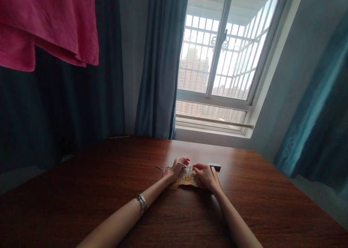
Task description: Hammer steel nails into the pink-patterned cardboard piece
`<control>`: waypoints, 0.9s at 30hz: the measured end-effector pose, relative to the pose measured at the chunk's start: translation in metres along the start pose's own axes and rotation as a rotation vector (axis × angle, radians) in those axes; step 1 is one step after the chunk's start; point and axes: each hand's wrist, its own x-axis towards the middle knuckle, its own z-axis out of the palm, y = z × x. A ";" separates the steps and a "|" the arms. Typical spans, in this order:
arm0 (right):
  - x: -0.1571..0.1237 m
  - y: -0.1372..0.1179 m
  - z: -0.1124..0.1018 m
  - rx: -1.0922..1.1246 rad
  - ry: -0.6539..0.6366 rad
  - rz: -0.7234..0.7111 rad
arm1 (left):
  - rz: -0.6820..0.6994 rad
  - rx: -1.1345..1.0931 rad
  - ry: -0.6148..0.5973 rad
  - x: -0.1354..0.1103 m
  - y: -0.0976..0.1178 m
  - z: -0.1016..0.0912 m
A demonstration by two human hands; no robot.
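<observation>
Right between my two hands lies a yellowish, dark-speckled piece with a ragged near edge [190,182], its material too small to make out, resting on the dark reddish-brown wooden bench [122,190]. A cluster of thin, pale upright pins [187,169] stands on it, just in the gap between my fingers. My left hand [177,167] comes over the piece's left part, fingers curved above and beside the pins; I cannot tell whether they pinch anything. My right hand [205,172] covers its right part, thumb and forefinger drawn near each other at the right side of the cluster — whether they close on a pin, I cannot tell either.

Beyond my left hand, a pink patch [165,172] shows at the piece's left end, and a thin dark rod [159,167] pokes out just beside it. Against my right hand's outer side runs a pale wooden-looking strip [214,174], and just behind that sits a dark flat block [216,166]. A silvery bracelet [141,202] circles my left forearm — well apart from the pins.
</observation>
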 end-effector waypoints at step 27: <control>0.001 0.016 0.005 -0.140 -0.067 0.001 | 0.186 0.380 -0.215 0.000 -0.005 0.001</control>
